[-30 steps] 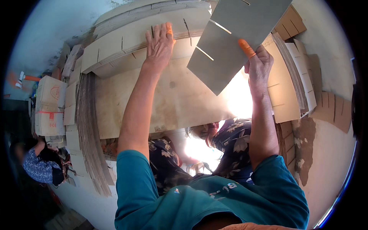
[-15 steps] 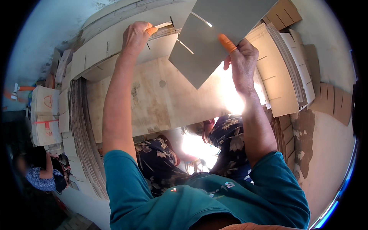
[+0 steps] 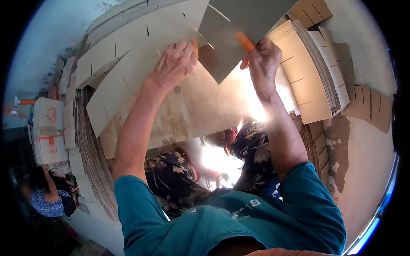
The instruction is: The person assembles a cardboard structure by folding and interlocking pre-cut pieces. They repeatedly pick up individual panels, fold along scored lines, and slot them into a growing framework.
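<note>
My left hand is closed on the near edge of a long tan slotted cardboard strip, which lies aslant over the board. An orange finger cover shows on one of its fingers. My right hand, its thumb in an orange cover, pinches a shaded grey cardboard piece with narrow slots. That piece is held up, tilted, with one corner pointing down toward me. Its slotted left edge is close by my left hand and overlaps the strip in view; whether the two touch, I cannot tell.
A wooden board spans the space before me. Stacked slotted cardboard rises at the right, far left and near left. A printed carton stands further left. Beyond it, another person sits low.
My left hand has come toward me and rightward, drawing the cardboard strip off the far stack and across the board. My right hand and its piece have shifted slightly left and away.
</note>
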Motion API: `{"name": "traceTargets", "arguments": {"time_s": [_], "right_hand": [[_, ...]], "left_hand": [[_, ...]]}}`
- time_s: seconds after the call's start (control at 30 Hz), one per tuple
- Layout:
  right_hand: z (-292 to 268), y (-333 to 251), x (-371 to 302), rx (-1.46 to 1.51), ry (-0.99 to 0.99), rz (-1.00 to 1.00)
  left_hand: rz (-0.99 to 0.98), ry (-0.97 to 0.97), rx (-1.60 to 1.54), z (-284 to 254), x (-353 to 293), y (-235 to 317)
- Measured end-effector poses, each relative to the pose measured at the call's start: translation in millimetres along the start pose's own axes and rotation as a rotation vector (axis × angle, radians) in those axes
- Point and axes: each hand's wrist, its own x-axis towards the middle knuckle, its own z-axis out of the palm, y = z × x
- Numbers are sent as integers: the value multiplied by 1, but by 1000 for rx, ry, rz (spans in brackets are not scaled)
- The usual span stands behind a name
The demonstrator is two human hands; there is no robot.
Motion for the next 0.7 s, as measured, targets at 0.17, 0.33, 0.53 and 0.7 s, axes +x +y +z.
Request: {"name": "traceTargets", "arguments": {"time_s": [0.17,0.33,0.53,0.7], "right_hand": [[3,-2,0,-47,-44,18],[7,12,1,18,-37,-2],[15,8,-8,-33,-74,112],[16,2,-4,-208,-104,192]], "left_hand": [[11,18,4,-9,-7,20],[80,107,-11,-31,-4,53],[-53,91,-341,-40,-9,62],[-370,224,-480,-17,1,5]]}}
